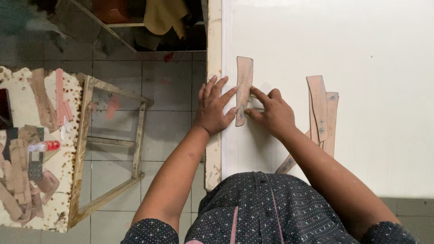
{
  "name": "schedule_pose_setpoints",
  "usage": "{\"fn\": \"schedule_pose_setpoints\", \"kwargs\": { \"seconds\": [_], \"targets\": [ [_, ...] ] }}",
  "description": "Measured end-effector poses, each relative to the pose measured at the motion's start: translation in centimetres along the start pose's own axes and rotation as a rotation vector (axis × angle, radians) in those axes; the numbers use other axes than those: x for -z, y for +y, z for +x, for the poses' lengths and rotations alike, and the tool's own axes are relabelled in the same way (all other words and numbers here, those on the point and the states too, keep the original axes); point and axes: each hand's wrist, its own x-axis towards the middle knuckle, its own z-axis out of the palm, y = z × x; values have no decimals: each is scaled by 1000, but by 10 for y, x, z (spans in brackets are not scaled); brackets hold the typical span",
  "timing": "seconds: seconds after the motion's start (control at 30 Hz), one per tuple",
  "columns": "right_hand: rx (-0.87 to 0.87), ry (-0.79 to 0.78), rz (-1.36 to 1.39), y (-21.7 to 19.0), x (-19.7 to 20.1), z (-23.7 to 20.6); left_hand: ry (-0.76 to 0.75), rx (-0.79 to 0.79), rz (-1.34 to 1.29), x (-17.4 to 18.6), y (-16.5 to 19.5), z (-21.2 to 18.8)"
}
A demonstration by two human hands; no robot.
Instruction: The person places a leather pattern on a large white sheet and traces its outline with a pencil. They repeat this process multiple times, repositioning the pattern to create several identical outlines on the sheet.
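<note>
I am looking down at a white surface [361,54] where both hands are working on one leather strip [244,81]. The strip is lying flat, running away from me, near the surface's left edge. My left hand [213,110] is resting palm down across that edge, its fingers [227,96] spread wide, with the fingertips touching the strip's left side. My right hand [271,113] is sitting just right of the strip, fingers curled, the forefinger stretching out to press on the strip's right edge near its lower half; the thumb is meeting the strip's bottom end. Whether anything small is being held under that hand, I cannot tell.

To the right, well apart from the strip, a stack of strips [322,113] with small rivets is lying on the surface, partly under my right forearm. On the left, across a tiled floor [167,90], a stained bench [68,180] is carrying leather offcuts [18,167] and a small bottle [44,146] with a red cap.
</note>
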Motion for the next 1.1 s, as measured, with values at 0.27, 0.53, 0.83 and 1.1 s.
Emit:
{"fn": "schedule_pose_setpoints", "kwargs": {
  "seconds": [0.27,0.53,0.83,1.1],
  "targets": [
    [42,39,16,0,3,-2,-18,-7,-15,2,0,-2],
    [56,56,46,2,0,-3,-37,-40,17,17,11,4],
    [233,266,262,1,42,29,-346,-13,421,-17,76,21],
    [440,-83,195,-32,58,53,-275,-140,911,-54,99,19]
  ]
}}
